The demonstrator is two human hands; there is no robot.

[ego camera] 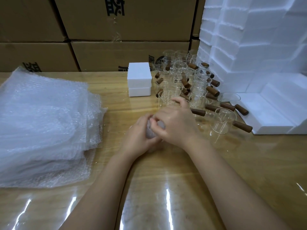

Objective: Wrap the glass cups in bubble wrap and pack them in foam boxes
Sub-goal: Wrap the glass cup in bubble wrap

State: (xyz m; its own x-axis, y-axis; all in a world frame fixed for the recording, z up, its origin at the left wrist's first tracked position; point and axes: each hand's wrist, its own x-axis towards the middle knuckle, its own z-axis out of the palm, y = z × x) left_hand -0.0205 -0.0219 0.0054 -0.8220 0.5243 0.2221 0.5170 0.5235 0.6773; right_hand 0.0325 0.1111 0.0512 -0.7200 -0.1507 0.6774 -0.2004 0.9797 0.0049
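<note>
A cup wrapped in bubble wrap (150,131) sits between both hands at the middle of the table, mostly hidden by them. My left hand (137,135) grips the bundle from the left and below. My right hand (176,123) lies over its right side, fingers curled and pinching the wrap at the top. Several bare glass cups with brown wooden handles (186,83) stand clustered behind the hands. A stack of bubble wrap sheets (43,120) lies at the left. Two closed white foam boxes (139,80) are stacked behind the hands.
Tall piles of white foam boxes (252,52) fill the right side, with low foam pieces (272,113) on the table. Brown cardboard cartons (103,30) form a wall at the back. The wooden table (166,180) has a glossy clear cover.
</note>
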